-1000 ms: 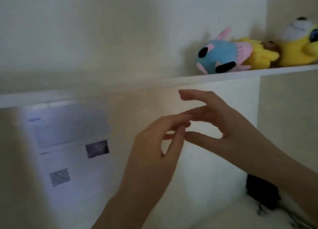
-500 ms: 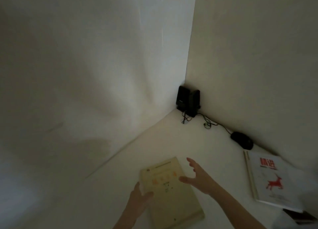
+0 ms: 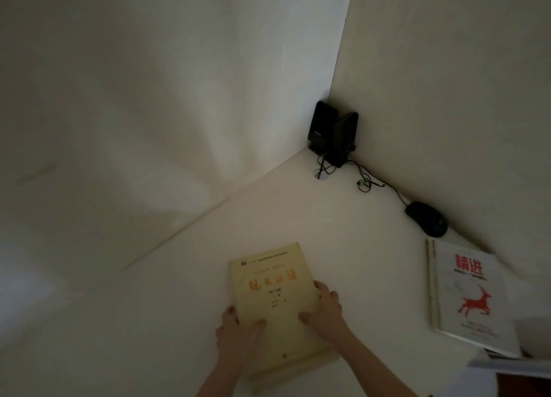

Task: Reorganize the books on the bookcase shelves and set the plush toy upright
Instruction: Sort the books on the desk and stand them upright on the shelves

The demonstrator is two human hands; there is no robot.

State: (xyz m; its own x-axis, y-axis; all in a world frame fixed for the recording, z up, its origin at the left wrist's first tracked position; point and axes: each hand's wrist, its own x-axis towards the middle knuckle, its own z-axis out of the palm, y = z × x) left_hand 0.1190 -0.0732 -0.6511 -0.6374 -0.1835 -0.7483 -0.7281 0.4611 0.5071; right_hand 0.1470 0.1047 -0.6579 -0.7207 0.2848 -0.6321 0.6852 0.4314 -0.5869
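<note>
Progress is looking slight: the left hand (image 3: 235, 334) is curling fingers round one edge of a yellow textbook (image 3: 277, 292) lying flat at six o'clock, the right hand (image 3: 325, 310) clasping the other, thumbs on its cover. No plush toy is showing. Counted: two black speakers (image 3: 332, 134) at one o'clock, one mouse (image 3: 426, 223) at three, two books, counting the white deer-cover book (image 3: 474, 295) at four.

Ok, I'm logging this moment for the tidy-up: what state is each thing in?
yellow book: flat, cover up, held by both hands.
left hand: grips its left edge, thumb on cover.
right hand: grips its right edge, thumb on cover.
white book: flat, cover up, untouched.
speakers: upright in the corner.
mouse: beside the wall, corded.
</note>
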